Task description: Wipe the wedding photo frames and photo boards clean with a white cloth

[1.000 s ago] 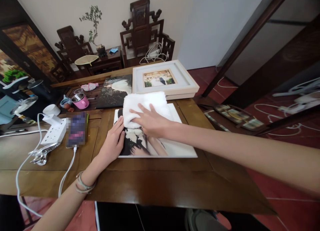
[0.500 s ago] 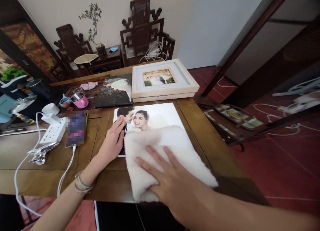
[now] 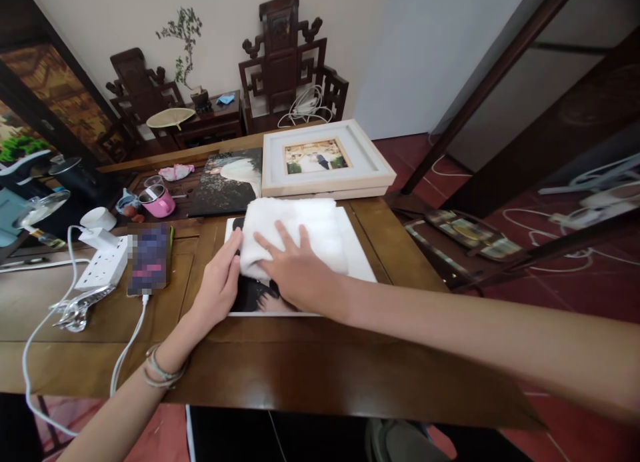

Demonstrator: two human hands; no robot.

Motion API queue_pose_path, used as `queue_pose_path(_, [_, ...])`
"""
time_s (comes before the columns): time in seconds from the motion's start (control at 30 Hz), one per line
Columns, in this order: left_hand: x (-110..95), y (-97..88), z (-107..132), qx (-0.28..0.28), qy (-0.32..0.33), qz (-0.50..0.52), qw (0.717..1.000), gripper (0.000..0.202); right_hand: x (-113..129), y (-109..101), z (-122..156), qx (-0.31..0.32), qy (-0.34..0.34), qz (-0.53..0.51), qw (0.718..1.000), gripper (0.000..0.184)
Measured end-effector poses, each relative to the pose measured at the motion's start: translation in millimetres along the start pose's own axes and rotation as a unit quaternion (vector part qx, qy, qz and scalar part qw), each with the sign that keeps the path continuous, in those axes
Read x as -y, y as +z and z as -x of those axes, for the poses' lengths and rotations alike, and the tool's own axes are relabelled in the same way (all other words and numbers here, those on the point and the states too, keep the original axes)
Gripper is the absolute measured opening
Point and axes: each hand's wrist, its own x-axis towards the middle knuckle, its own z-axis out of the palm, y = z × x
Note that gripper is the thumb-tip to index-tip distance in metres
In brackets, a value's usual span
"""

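A large photo print (image 3: 357, 262) lies flat on the wooden table (image 3: 310, 362). My right hand (image 3: 295, 269) presses flat, fingers spread, on a white fluffy cloth (image 3: 305, 225) that covers the far part of the print. My left hand (image 3: 217, 285) rests with fingers stretched on the print's left edge, touching the cloth's side. Bracelets sit on my left wrist.
A white framed photo (image 3: 325, 159) and a dark print (image 3: 227, 182) lie beyond. To the left are a phone (image 3: 149, 259) on a cable, a white power strip (image 3: 103, 262), keys (image 3: 75, 315), a pink cup (image 3: 160, 199). Carved chairs stand by the wall.
My right hand slid the cloth from the near end of the print back to its far end. The left hand stayed on the print's left edge.
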Motion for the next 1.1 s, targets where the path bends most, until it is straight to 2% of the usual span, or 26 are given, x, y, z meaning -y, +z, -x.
queue_pose_path(0.17, [-4.1, -4.3, 1.4, -0.047, 0.006, 0.037, 0.998, 0.051, 20.9, -3.5, 22.0, 0.021, -0.128, -0.024, 0.991, 0.035])
queue_pose_path(0.33, [-2.4, -4.4, 1.9, -0.043, 0.022, 0.038, 0.998, 0.054, 21.5, 0.5, 56.3, 0.067, -0.239, -0.070, 0.966, 0.026])
queue_pose_path(0.43, [-3.0, -3.4, 2.0, -0.009, 0.036, 0.021, 0.999, 0.053, 8.5, -1.7, 73.9, 0.108, -0.228, -0.124, 0.960, 0.033])
queue_pose_path(0.6, [-4.7, 0.1, 0.3, 0.050, 0.025, -0.029, 0.998, 0.048, -31.0, -14.6, 81.9, 0.094, -0.083, -0.133, 0.983, 0.058])
queue_pose_path(0.73, [-1.9, 2.9, -1.2, 0.049, 0.028, -0.038, 0.998, 0.046, -56.4, -10.6, 54.2, 0.041, -0.029, -0.157, 0.986, 0.065])
queue_pose_path(0.87, [-2.2, 3.4, -2.4, 0.044, 0.036, -0.041, 0.998, 0.041, -53.5, -5.4, 3.0, -0.005, 0.003, -0.224, 0.975, 0.064])
queue_pose_path(1.0, [-6.1, 2.6, -3.1, 0.042, 0.033, -0.051, 0.997, 0.034, -37.4, -12.2, -43.7, -0.011, -0.063, -0.237, 0.969, 0.069])
queue_pose_path(1.1, [-6.8, 2.5, -2.8, 0.029, 0.022, -0.056, 0.998, 0.032, -32.4, -16.9, -59.9, -0.004, -0.092, -0.218, 0.972, 0.068])
